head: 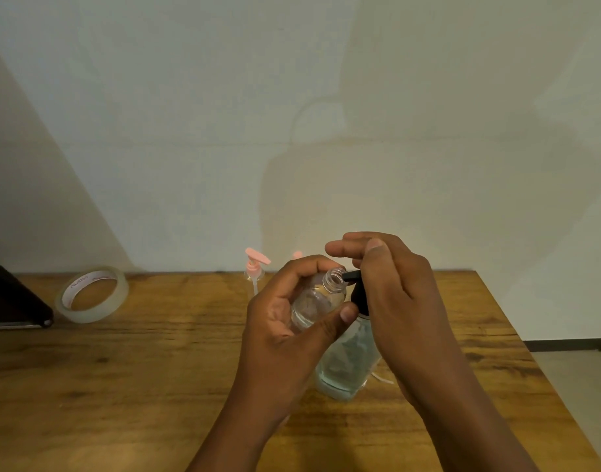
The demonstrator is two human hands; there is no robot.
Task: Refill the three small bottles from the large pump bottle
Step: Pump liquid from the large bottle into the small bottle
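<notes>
My left hand (288, 321) grips a small clear bottle (317, 303), uncapped and tilted, with its threaded neck at the black nozzle of the large pump bottle (346, 366). That large clear bottle stands on the wooden table (139, 369) and holds some liquid. My right hand (387, 284) rests on top of its black pump head (358, 296), fingers bent over it. A pink pump cap (255, 265) with a white tube stands behind my left hand. A second pink cap (297, 255) peeks out behind my fingers; other small bottles are hidden.
A roll of clear tape (91, 294) lies at the back left of the table. A dark flat object (13, 301) sits at the far left edge. The wall runs right behind the table, and the table's right edge drops to the floor (581, 386).
</notes>
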